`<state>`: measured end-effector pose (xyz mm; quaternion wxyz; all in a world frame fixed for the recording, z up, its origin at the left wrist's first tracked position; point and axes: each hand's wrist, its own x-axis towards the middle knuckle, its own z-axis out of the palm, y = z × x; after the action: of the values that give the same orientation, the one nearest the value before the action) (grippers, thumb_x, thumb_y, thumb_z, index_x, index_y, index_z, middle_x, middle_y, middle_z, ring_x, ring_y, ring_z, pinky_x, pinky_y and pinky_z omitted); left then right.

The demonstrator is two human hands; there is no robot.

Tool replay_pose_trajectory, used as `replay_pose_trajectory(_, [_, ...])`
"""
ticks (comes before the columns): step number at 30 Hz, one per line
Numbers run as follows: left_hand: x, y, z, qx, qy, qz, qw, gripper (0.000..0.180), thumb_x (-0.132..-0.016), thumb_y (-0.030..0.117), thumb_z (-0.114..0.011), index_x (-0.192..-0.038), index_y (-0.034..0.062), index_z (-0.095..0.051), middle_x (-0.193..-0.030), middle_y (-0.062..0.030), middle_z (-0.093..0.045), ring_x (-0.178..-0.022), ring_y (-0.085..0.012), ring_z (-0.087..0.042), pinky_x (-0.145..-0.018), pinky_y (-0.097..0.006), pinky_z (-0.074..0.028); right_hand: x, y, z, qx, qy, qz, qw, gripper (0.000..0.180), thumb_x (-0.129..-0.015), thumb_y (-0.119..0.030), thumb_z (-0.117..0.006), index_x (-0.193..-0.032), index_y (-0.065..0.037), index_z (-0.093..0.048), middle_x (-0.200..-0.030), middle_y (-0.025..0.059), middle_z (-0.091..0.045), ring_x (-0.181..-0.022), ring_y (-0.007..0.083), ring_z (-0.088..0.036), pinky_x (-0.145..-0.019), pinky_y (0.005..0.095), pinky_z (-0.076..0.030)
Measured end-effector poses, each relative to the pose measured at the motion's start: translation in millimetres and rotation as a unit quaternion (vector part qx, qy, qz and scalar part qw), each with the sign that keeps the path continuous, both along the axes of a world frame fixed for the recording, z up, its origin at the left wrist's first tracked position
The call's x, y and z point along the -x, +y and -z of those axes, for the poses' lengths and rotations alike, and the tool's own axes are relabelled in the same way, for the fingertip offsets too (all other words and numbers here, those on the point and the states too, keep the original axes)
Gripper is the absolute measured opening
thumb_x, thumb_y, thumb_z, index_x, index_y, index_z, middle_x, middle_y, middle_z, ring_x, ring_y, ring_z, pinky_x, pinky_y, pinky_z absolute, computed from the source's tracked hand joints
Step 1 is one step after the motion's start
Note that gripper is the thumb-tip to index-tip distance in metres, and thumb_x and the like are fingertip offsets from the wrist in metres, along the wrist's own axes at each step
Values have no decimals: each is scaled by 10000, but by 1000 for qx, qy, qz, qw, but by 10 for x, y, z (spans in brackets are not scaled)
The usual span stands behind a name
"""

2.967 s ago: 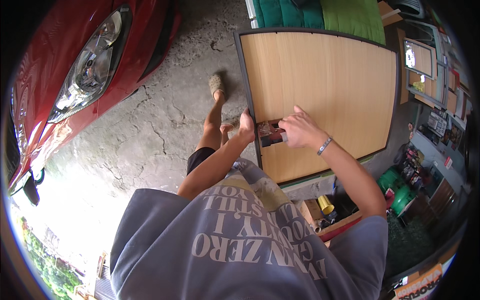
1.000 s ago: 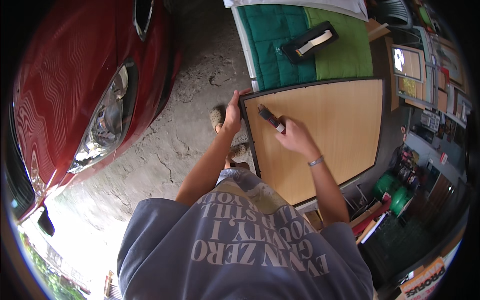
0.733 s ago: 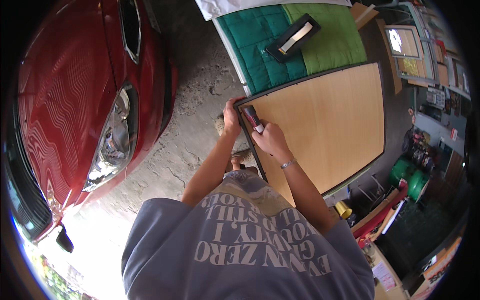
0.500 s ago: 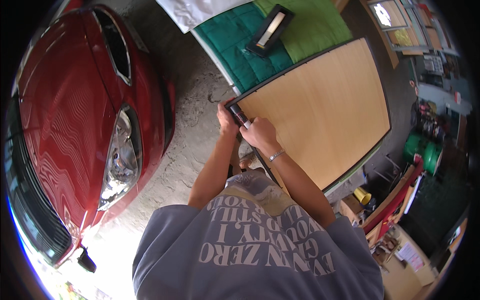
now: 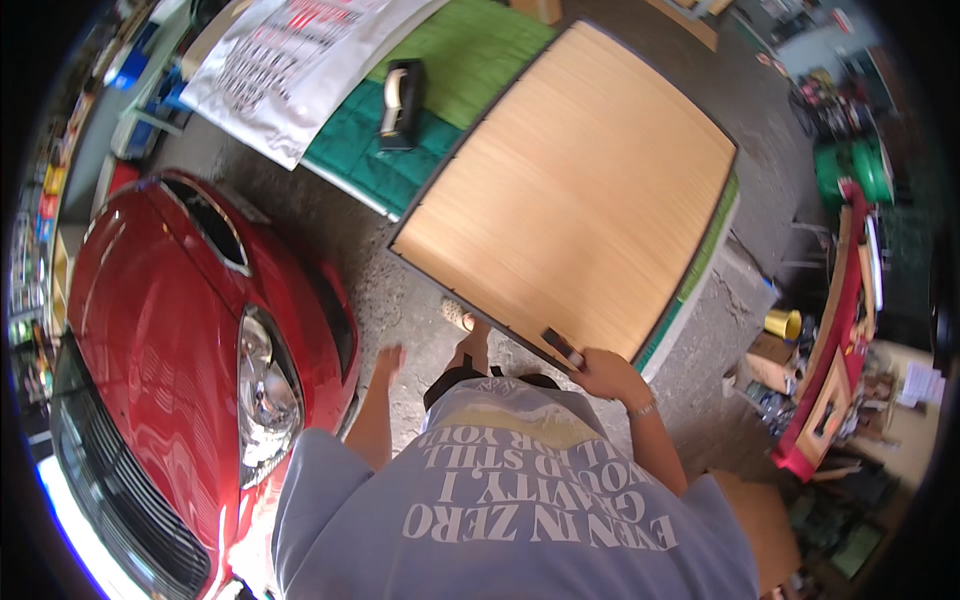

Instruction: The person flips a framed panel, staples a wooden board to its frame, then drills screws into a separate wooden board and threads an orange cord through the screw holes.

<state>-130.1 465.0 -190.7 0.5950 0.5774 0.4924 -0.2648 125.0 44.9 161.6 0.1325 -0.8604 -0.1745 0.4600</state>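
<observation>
At the near edge of the wooden board (image 5: 585, 195), the right hand (image 5: 610, 375) grips a small dark tool (image 5: 563, 348) against it; the left hand (image 5: 388, 362) hangs open, touching nothing, beside the red car (image 5: 180, 370).

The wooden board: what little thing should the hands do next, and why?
Probably bring the free left hand back onto the wooden board to steady it. Only the right hand is at its near edge, pressing a small dark tool there, while the left hangs open over the concrete floor.
</observation>
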Motion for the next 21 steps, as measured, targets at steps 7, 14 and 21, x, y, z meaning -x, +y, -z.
replay_pose_trajectory(7, [1178, -1018, -239, -64, 133, 5, 989, 416, -968, 485, -538, -954, 118, -734, -783, -49, -708, -703, -225, -659, -608, -377, -490, 1392, -2137, 263, 143, -31, 173, 974, 360, -817, -334, -684, -904, 10, -740, -934, 268, -733, -896, 434, -717, -821, 508, -571])
replay_pose_trajectory(14, [342, -2199, -1123, -521, -201, 131, 819, 274, -962, 271, -600, -994, 3, -648, -957, -219, -687, -891, -446, -652, -765, -483, -505, 3328, -3473, 1883, 158, 53, 456, 874, 541, -844, -376, -687, -1168, 56, -653, -1091, 307, -715, -1051, 429, -707, -887, 495, -564])
replay_pose_trajectory(21, [-1245, -3130, -1961, -533, -459, 201, 682, 154, -971, 152, -608, -1043, 38, -682, -1044, -165, -672, -1037, -392, -620, -909, -491, -490, 5651, -3868, 3466, -85, 315, 733, 597, 137, -826, -206, -710, -787, -92, -644, -662, 49, -601, -565, 191, -573, -509, 386, -441])
